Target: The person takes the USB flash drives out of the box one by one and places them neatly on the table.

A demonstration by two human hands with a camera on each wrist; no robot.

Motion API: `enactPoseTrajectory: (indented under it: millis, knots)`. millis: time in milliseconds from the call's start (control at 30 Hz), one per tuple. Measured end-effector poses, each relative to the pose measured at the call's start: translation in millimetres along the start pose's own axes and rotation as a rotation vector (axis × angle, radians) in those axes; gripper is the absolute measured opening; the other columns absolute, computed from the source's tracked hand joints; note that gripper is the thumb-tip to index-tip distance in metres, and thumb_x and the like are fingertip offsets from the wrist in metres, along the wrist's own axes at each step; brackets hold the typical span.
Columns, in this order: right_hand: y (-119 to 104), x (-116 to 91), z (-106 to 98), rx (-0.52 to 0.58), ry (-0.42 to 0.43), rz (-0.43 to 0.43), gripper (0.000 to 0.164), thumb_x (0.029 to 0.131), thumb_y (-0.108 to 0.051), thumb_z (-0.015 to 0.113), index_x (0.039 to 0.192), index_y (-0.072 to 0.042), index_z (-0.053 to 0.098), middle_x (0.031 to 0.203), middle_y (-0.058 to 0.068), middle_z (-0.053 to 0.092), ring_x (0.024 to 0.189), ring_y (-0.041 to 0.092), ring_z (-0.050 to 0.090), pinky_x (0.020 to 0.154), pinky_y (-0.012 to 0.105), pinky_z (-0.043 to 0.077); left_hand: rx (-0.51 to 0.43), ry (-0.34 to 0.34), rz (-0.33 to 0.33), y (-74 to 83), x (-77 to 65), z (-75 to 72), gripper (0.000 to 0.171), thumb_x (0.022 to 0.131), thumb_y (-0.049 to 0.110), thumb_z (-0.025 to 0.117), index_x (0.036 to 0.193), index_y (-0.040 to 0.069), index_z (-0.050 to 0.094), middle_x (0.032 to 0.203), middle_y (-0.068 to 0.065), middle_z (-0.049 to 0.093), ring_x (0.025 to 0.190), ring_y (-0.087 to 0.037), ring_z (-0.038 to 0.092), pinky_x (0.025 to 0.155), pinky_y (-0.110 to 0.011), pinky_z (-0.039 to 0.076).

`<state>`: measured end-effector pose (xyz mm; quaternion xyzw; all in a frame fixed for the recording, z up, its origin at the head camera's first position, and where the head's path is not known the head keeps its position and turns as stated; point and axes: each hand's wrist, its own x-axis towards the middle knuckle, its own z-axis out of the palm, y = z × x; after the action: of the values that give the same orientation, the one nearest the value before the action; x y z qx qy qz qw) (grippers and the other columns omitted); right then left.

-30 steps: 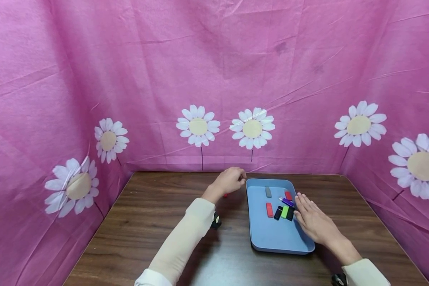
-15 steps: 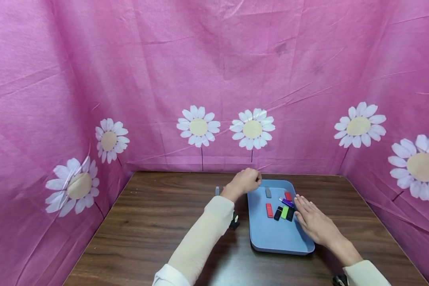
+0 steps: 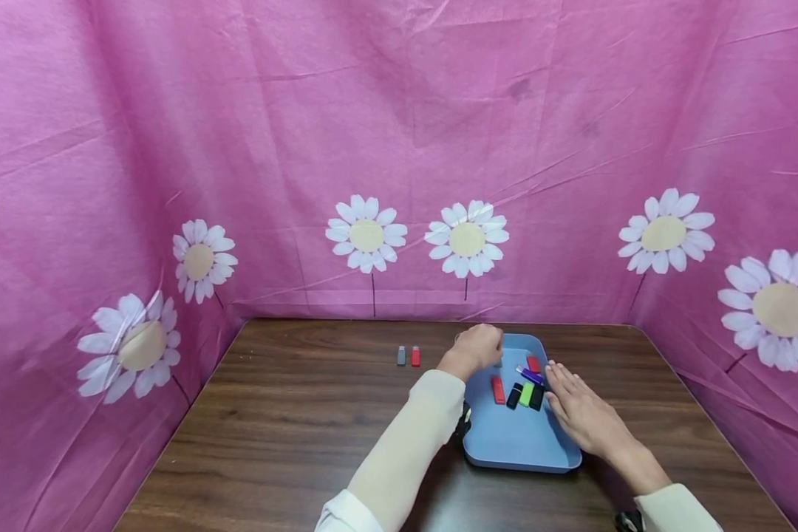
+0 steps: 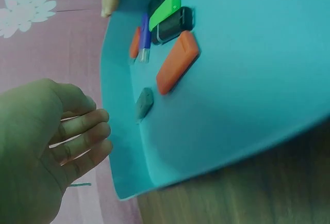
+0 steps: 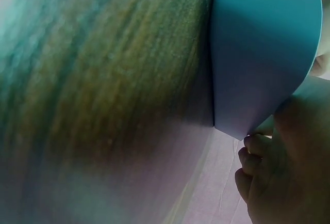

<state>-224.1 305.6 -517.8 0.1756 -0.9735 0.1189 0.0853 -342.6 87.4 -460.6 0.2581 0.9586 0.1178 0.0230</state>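
beginning from the left, the pink cloth point(image 3: 273, 148), wrinkled and printed with white daisies point(image 3: 142, 346), hangs around the brown counter point(image 3: 273, 414), whose smooth surface shows dark wood grain. on this counter the first grey stick point(image 3: 401, 355) and the first red stick point(image 3: 415, 357) lie parallel, near but apart, both with the paler end away from the person; so neat a pair looks arranged on purpose. next comes the left hand point(image 3: 477, 349), at the far left corner of the blue tray point(image 3: 499, 447); its grip is loose, fingers softly bent with gaps between, and i see nothing in it. perhaps it is so shaped to pinch small things, because the second grey stick point(image 4: 145, 103) lies inside the tray near the fingertips. further right in the tray lies the second red stick point(image 3: 498, 389), then the left black stick point(image 3: 514, 395), the bright green stick point(image 3: 526, 393) and the right black stick point(image 3: 536, 397) in a close slanting row. behind this row are the purple stick point(image 3: 530, 375), its plug bare and metal-looking, and the third red stick point(image 3: 533, 363). all are small, flat and oblong, probably of hard plastic. the tray is matt, with rounded corners and a low wall, which keeps them together. at the right, the right hand point(image 3: 587, 411) lies along this wall, fingers nearly straight, its grip holding no stick; likely it steadies the tray.
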Motion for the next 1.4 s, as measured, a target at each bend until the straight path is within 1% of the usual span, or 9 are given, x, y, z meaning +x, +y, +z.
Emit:
enactPoseTrajectory:
  millis: [133,267,400,633,733,867,933,1100,1400]
  knots:
    - [-0.8,0.4,0.3,-0.001,-0.001,0.001,0.056,0.111,-0.02,0.053,0.156,0.012,0.042,0.163,0.032,0.041,0.152,0.051,0.039,0.122,0.063,0.034,0.043,-0.002,-0.031,5.0,-0.2,5.0,0.008,0.104,0.023,0.068,0.105,0.019,0.074,0.092,0.006,0.063,0.084,-0.008,0.054,0.072,-0.021,0.05]
    - [-0.8,0.3,1.2,-0.002,0.007,-0.006,0.056,0.111,-0.021,0.053,0.155,0.012,0.043,0.163,0.032,0.042,0.151,0.051,0.041,0.122,0.062,0.035,0.077,-0.034,-0.068,8.7,-4.8,7.5,0.024,0.105,0.024,0.065,0.127,0.021,0.075,0.129,0.005,0.066,0.113,-0.008,0.059,0.092,-0.026,0.057]
    - [-0.6,-0.1,1.2,-0.003,0.009,-0.009,0.056,0.111,-0.02,0.054,0.155,0.013,0.043,0.163,0.032,0.042,0.15,0.051,0.042,0.121,0.063,0.036,0.113,-0.076,-0.096,11.5,-8.9,11.0,0.025,0.103,0.027,0.067,0.126,0.023,0.076,0.146,0.008,0.058,0.131,-0.01,0.054,0.1,-0.027,0.055]
    - [-1.4,-0.6,-0.2,0.007,-0.006,0.009,0.057,0.112,-0.021,0.052,0.157,0.012,0.041,0.165,0.032,0.039,0.152,0.051,0.039,0.123,0.063,0.033,0.149,-0.123,-0.125,12.7,-11.0,18.7,0.016,0.1,0.032,0.073,0.112,0.026,0.08,0.141,0.009,0.061,0.122,-0.008,0.057,0.098,-0.029,0.056]
    - [-1.7,-1.1,0.1,0.008,0.001,0.007,0.057,0.112,-0.021,0.052,0.157,0.012,0.041,0.165,0.032,0.039,0.152,0.051,0.039,0.127,0.059,0.03,0.141,-0.124,-0.125,13.5,-10.0,21.1,0.021,0.101,0.031,0.071,0.119,0.026,0.079,0.144,0.009,0.059,0.119,-0.008,0.057,0.097,-0.028,0.057]
    - [-2.1,-2.0,1.7,0.004,0.034,-0.013,0.056,0.111,-0.02,0.054,0.155,0.012,0.043,0.162,0.033,0.042,0.15,0.051,0.042,0.131,0.052,0.025,0.128,-0.123,-0.116,15.4,-8.5,24.5,0.038,0.103,0.03,0.069,0.141,0.024,0.067,0.147,0.009,0.059,0.121,-0.006,0.059,0.1,-0.027,0.057]
    - [-2.4,-1.8,2.1,0.003,0.045,-0.019,0.055,0.11,-0.02,0.055,0.154,0.013,0.044,0.161,0.033,0.043,0.149,0.052,0.043,0.129,0.054,0.028,0.137,-0.123,-0.109,17.1,-8.8,25.1,0.044,0.104,0.033,0.067,0.147,0.026,0.061,0.146,0.01,0.06,0.124,-0.006,0.06,0.101,-0.026,0.056]
    - [-2.3,-0.2,0.6,0.013,0.007,0.007,0.057,0.111,-0.021,0.053,0.156,0.012,0.041,0.163,0.033,0.04,0.151,0.052,0.04,0.122,0.063,0.034,0.186,-0.122,-0.106,21.3,-9.8,23.7,0.046,0.104,0.036,0.066,0.15,0.029,0.06,0.146,0.013,0.059,0.128,-0.006,0.059,0.103,-0.027,0.056]
    - [-3.3,-0.2,-0.1,0.024,-0.037,0.029,0.058,0.112,-0.021,0.052,0.157,0.013,0.039,0.165,0.033,0.037,0.153,0.052,0.036,0.121,0.066,0.034,0.196,-0.142,-0.118,21.1,-9.4,25.9,0.048,0.102,0.036,0.07,0.148,0.027,0.062,0.149,0.012,0.059,0.129,-0.006,0.057,0.105,-0.028,0.055]
